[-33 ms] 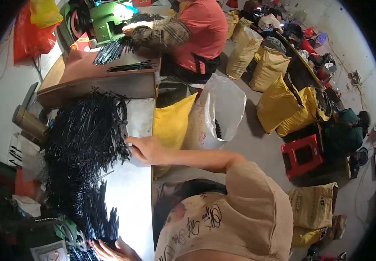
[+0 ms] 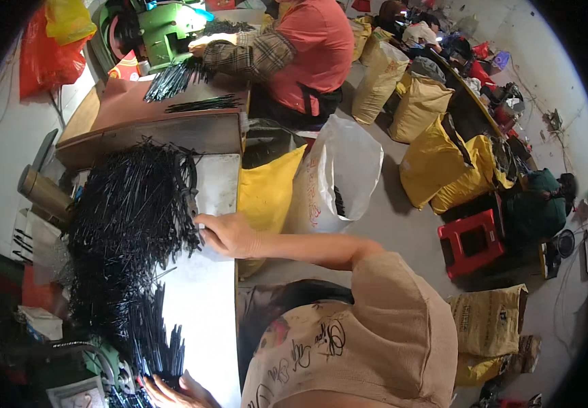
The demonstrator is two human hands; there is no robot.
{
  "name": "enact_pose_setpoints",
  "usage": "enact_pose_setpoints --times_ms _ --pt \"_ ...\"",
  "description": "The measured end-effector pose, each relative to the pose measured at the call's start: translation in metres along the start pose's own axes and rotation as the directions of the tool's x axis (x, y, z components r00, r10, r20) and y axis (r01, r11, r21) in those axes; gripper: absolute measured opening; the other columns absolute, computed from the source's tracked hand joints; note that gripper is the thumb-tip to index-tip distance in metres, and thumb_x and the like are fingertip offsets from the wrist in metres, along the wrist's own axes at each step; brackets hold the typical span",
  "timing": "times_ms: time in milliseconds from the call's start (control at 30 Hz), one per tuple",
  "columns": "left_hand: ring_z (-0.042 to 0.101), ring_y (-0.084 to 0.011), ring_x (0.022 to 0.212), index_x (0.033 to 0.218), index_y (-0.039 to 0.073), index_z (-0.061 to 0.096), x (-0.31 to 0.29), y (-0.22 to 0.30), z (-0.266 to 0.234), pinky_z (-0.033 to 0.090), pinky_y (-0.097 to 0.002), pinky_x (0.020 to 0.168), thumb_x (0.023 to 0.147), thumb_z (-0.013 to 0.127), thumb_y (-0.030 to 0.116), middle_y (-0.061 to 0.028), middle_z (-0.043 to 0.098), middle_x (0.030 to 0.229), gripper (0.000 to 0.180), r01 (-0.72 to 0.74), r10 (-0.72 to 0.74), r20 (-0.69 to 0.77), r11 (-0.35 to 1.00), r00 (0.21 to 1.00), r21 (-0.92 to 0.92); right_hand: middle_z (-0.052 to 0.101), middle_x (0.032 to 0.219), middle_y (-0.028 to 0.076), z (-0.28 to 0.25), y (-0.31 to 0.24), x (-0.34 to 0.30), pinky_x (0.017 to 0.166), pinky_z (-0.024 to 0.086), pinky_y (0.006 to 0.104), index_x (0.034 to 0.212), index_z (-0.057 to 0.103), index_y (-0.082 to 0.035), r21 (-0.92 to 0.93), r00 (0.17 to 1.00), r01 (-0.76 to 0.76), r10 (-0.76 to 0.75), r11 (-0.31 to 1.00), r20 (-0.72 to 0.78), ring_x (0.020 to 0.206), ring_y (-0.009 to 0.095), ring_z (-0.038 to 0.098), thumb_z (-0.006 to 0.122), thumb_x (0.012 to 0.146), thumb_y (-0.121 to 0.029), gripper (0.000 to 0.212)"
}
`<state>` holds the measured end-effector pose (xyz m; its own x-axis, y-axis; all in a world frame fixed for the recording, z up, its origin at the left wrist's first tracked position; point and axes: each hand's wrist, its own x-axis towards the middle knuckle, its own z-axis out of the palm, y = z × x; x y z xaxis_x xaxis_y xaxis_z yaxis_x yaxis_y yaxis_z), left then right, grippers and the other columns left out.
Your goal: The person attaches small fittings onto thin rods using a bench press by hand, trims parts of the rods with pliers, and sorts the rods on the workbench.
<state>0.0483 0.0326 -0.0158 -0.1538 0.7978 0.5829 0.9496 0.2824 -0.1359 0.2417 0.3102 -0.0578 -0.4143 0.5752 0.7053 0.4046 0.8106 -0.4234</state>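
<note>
- At centre frame, the right hand meets the right edge of a heap of black strips, fingers curled; whether they pinch any strips cannot be told.
- At the bottom edge, left of centre, the left hand lies against the lower end of a straighter black bundle, thumb and fingers apart; how firmly it grips is not clear.
- The heap spreads across the left of the frame, directly left of the right hand and above the left one; the bundle rises from the left hand towards it.
- Each strip looks thin and light, probably springy rather than brittle, its glossy surface likely slippery (the material itself cannot be confirmed from here).
- The crossed strands of the heap seem apt to snag, so a few are best taken by their free ends at the right edge; the bundle is better held around its gathered lower end.
- A white tabletop shows between the hands, with a yellow sack and a white sack to its right.
- At upper centre, a co-worker in a coral shirt sits by a green machine.
</note>
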Motion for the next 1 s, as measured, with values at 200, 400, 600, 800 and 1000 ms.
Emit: enact_pose_setpoints --times_ms 200,400,600,800,1000 --pt "0.05 -0.0373 0.097 0.108 -0.007 0.045 0.003 0.0 0.0 0.041 -0.0438 0.083 0.08 0.056 0.028 -0.0247 0.049 0.107 0.046 -0.011 0.011 0.034 1.0 0.999 0.01 0.049 0.051 0.008 -0.004 0.001 -0.002 0.039 0.039 0.0334 0.102 0.043 -0.006 0.033 0.999 -0.025 0.024 0.999 0.048 0.043 0.024 0.05 0.055 0.073 -0.006 0.032" --pt "0.049 -0.0377 0.096 0.108 -0.007 0.045 0.004 -0.002 -0.01 0.041 -0.0437 0.083 0.081 0.056 0.027 -0.025 0.049 0.107 0.046 -0.02 0.017 0.08 0.999 0.997 0.033 0.048 0.052 0.007 -0.014 -0.016 0.002 0.041 0.038 0.0284 0.103 0.041 -0.005 0.178 0.973 -0.211 0.189 0.961 0.129 0.043 0.017 0.049 0.054 0.078 -0.009 0.029" --pt "0.049 -0.038 0.097 0.107 -0.007 0.045 0.011 0.006 -0.022 0.04 -0.0444 0.084 0.082 0.054 0.027 -0.0242 0.049 0.107 0.044 -0.014 0.016 0.09 1.0 0.996 -0.017 0.057 0.094 0.01 -0.042 -0.073 0.037 0.062 0.044 0.0254 0.122 0.035 0.0 0.721 0.792 -0.314 -0.248 0.617 0.558 0.073 0.014 0.055 0.055 0.082 -0.021 0.049" --pt "0.032 -0.0334 0.117 0.122 0.0 0.032 -0.026 -0.019 0.019 0.028 -0.0458 0.095 0.084 0.046 0.034 -0.0187 0.033 0.128 0.053 0.159 -0.149 0.172 0.986 0.974 -0.044 0.031 0.131 0.015 -0.047 -0.116 0.042 0.097 0.026 0.0322 0.128 0.026 0.004 0.74 0.411 -0.669 -0.795 0.069 0.446 0.119 0.023 0.031 0.046 0.084 -0.04 0.065" --pt "0.032 -0.0352 0.117 0.122 -0.001 0.034 -0.013 -0.002 0.01 0.026 -0.0466 0.095 0.087 0.036 0.038 -0.0198 0.034 0.127 0.052 0.167 -0.157 0.161 0.985 0.974 -0.049 0.031 0.131 0.017 -0.025 -0.124 -0.001 0.099 0.021 0.0289 0.126 0.028 0.006 0.523 0.038 -0.839 -0.945 0.147 0.326 0.121 0.022 0.028 0.033 0.086 -0.049 0.068"
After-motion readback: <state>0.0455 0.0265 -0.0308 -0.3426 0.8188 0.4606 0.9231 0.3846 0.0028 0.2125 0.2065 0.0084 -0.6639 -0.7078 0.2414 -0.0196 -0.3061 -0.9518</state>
